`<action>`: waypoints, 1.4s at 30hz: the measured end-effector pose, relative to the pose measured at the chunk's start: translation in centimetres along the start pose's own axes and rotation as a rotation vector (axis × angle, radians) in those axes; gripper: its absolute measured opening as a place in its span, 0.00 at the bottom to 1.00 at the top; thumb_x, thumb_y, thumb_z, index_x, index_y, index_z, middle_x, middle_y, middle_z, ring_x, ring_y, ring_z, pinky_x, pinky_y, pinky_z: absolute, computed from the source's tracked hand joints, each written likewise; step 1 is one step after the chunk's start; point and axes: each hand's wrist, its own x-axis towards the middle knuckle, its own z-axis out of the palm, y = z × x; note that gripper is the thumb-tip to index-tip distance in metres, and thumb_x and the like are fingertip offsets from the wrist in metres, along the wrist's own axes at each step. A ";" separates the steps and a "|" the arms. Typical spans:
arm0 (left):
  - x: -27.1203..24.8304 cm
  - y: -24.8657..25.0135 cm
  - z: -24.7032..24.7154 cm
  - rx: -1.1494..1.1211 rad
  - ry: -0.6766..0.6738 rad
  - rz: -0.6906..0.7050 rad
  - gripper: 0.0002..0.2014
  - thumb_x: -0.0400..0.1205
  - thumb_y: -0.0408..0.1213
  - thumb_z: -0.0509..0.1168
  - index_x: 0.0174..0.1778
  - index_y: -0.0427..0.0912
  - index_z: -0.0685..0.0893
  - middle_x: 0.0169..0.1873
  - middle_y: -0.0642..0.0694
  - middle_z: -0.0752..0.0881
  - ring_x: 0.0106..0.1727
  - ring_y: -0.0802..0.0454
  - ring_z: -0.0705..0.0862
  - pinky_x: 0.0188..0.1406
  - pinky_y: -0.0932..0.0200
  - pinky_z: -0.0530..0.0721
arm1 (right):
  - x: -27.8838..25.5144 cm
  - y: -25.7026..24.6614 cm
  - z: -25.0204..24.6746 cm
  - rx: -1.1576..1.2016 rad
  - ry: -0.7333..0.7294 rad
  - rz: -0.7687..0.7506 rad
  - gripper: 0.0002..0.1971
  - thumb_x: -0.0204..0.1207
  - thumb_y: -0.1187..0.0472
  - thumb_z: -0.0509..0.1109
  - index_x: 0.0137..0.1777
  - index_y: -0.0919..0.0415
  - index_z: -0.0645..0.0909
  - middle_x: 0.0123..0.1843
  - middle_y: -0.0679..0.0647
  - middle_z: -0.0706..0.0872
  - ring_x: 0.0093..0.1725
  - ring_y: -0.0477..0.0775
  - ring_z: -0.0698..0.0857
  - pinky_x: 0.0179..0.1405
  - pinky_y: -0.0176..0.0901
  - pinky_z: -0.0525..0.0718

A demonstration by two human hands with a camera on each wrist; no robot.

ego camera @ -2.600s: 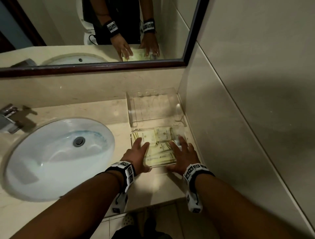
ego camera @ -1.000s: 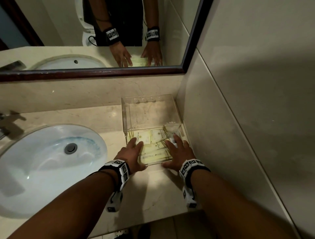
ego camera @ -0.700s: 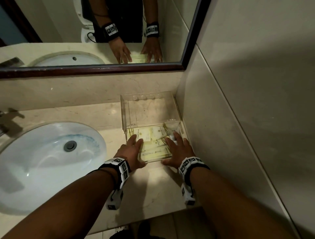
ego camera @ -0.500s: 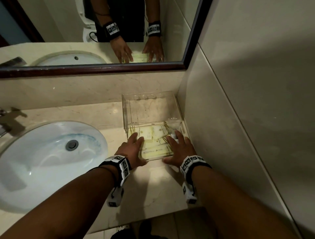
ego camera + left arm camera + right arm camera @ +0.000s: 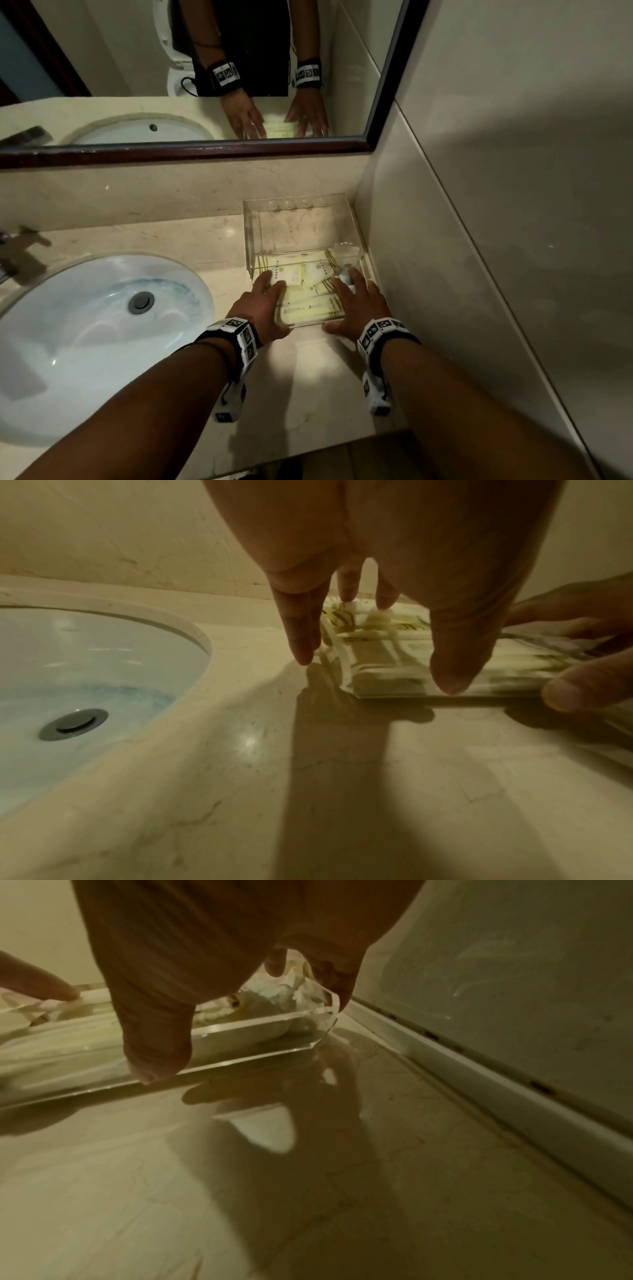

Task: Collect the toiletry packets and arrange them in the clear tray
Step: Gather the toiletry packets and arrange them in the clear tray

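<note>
Both hands on the clear tray [image 5: 356, 240] beside the sink [image 5: 85, 342].
Left hand [image 5: 262, 308] and right hand [image 5: 356, 306] lay straight fingers over its near corners; toiletry packets [image 5: 308, 291] lie inside, on the counter [image 5: 308, 377].

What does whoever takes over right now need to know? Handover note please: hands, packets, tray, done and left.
Left hand: open, fingers straight on the left side of the clear tray, thumb at its near wall.
Right hand: open, fingers laid over the tray's right side, thumb at the near wall.
Toiletry packets: pale yellow, lying flat in the tray's near part, some overlapping; a white crinkled item sits at the right corner.
Tray: on the counter, in the corner by the side wall, right of the sink.
Done: packets are in the tray; none seen loose.
Left: straighten overlaps if wanted, let go.
</note>
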 end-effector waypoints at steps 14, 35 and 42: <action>0.3 -0.3 -0.4 0.067 0.018 0.006 0.45 0.69 0.54 0.75 0.81 0.56 0.62 0.84 0.43 0.46 0.61 0.37 0.82 0.63 0.47 0.82 | 1.0 -0.7 0.1 -0.026 0.059 0.013 0.54 0.65 0.28 0.73 0.85 0.38 0.45 0.87 0.48 0.34 0.84 0.69 0.50 0.79 0.67 0.64; 0.7 1.5 -2.7 0.301 -0.119 -0.069 0.54 0.74 0.49 0.73 0.85 0.44 0.40 0.85 0.37 0.38 0.66 0.35 0.82 0.58 0.46 0.82 | 2.6 -2.9 -1.5 -0.315 -0.008 -0.118 0.58 0.74 0.39 0.73 0.87 0.51 0.31 0.88 0.52 0.31 0.87 0.65 0.36 0.82 0.74 0.41; 1.0 1.9 -4.2 0.354 -0.093 -0.043 0.45 0.75 0.48 0.71 0.82 0.40 0.54 0.81 0.36 0.56 0.59 0.35 0.85 0.51 0.46 0.83 | 2.7 -3.3 -3.0 -0.306 0.038 -0.143 0.57 0.73 0.42 0.75 0.88 0.57 0.37 0.89 0.54 0.44 0.88 0.62 0.43 0.83 0.72 0.46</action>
